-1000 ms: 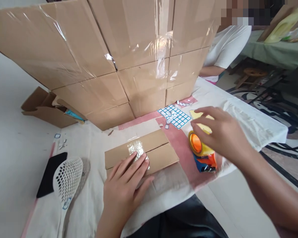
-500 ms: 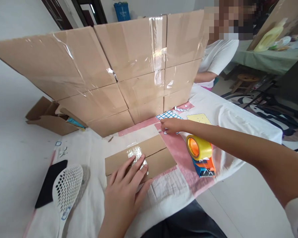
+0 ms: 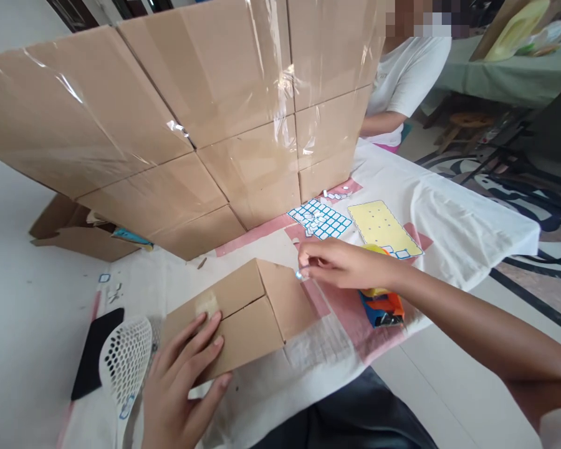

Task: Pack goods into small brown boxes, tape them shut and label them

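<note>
A small cardboard box (image 3: 243, 324) lies on the cloth-covered table, its taped seam on top and its right end face showing. My left hand (image 3: 187, 374) holds it at the left end, fingers spread over the top and thumb at the near edge. Just beyond the box's right end, my right hand (image 3: 331, 265) pinches a small white-and-blue label (image 3: 300, 274) between thumb and forefinger. Behind that hand lies a sheet of blue-edged white labels (image 3: 339, 226). Partly hidden under my right forearm is a tape dispenser (image 3: 381, 310) with a yellow roll.
A wall of taped cardboard boxes (image 3: 247, 131) stands across the back. A yellow dotted sheet (image 3: 378, 221) lies to the right. On the left are a white perforated scoop (image 3: 127, 355), a black flat object (image 3: 93, 358) and an open carton (image 3: 93, 240). Another person (image 3: 414, 81) is behind the wall.
My right hand has drawn back from the label sheet toward the box, a label now in its fingers. My left hand and the box have shifted left, and the box's end face now shows.
</note>
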Demonstrator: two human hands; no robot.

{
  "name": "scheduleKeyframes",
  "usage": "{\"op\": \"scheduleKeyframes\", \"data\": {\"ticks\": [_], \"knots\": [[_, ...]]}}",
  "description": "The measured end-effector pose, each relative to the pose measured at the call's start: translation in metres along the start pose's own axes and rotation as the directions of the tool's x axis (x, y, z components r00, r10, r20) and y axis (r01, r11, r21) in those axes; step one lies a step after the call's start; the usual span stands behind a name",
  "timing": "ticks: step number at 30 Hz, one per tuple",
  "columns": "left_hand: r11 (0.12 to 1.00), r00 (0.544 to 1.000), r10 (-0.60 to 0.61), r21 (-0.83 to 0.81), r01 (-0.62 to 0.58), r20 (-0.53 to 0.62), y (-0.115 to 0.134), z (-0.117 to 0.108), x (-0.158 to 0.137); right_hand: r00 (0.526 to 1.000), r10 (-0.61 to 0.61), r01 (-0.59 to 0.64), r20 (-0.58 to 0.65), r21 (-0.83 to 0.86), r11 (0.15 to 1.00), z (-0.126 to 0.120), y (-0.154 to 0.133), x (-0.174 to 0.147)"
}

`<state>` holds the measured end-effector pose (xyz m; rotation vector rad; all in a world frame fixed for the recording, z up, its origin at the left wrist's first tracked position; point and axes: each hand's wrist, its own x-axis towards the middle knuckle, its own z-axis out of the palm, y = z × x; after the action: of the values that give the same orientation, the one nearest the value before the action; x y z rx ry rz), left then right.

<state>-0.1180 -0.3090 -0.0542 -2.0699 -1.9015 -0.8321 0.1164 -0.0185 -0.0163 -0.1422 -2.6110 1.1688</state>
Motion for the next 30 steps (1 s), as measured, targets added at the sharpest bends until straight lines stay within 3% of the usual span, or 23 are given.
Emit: {"op": "scheduleKeyframes", "data": {"ticks": [8, 19, 22, 26, 30], "knots": [[0.993, 0.998, -0.068, -0.097, 0.067, 0.0, -0.002, -0.003, -0.006, 0.975, -0.09, 0.061, 0.204, 0.141, 0.988, 0.008, -0.013, 0.004], [0.982, 0.992, -0.129, -0.138, 0.126, -0.013, -0.006, -0.005, -0.012, 0.977, -0.095, 0.047, 0.19, 0.241, 0.969, 0.023, -0.011, 0.017], [0.982, 0.991, -0.129, -0.143, 0.125, -0.02, -0.005, -0.005, -0.012, 0.975, -0.085, 0.045, 0.204, 0.197, 0.979, 0.022, -0.013, 0.022], [0.987, 0.996, -0.089, -0.137, 0.088, -0.006, -0.005, -0.004, -0.009, 0.993, -0.018, 0.008, 0.114, 0.093, 0.996, 0.017, -0.011, 0.03], [0.993, 0.998, -0.055, -0.104, 0.055, -0.002, -0.003, -0.003, -0.003, 0.961, -0.01, -0.044, 0.275, 0.191, 0.981, 0.014, -0.005, 0.04]]}}
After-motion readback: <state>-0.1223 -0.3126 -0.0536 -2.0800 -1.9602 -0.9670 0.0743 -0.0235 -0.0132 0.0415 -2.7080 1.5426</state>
